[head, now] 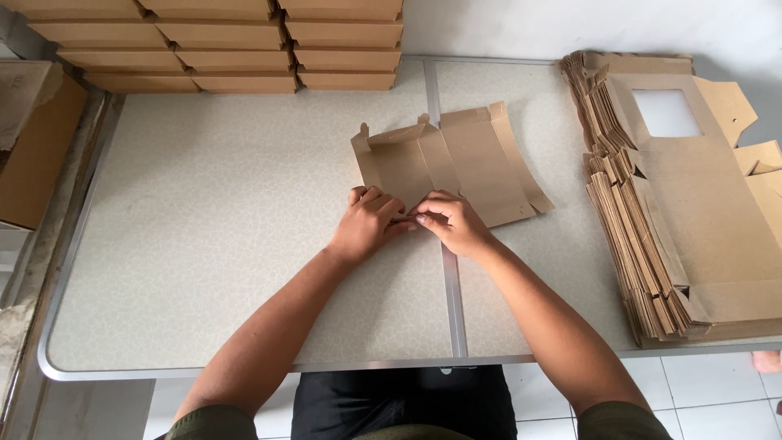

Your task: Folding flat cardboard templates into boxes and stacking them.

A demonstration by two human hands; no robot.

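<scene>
A pale speckled table (204,228) carries stacked folded boxes (220,41) at the far edge, a pile of flat cardboard blanks (692,220) at right, and mid-table one cardboard blank (456,163), its near edge pinched by left hand (366,224) and right hand (452,224), fingers curled

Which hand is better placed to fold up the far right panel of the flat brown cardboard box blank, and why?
Probably the right hand. It lies on the near edge of the flat brown cardboard box blank, on the side where that panel extends. The left hand sits further left and would have to cross over it.
</scene>
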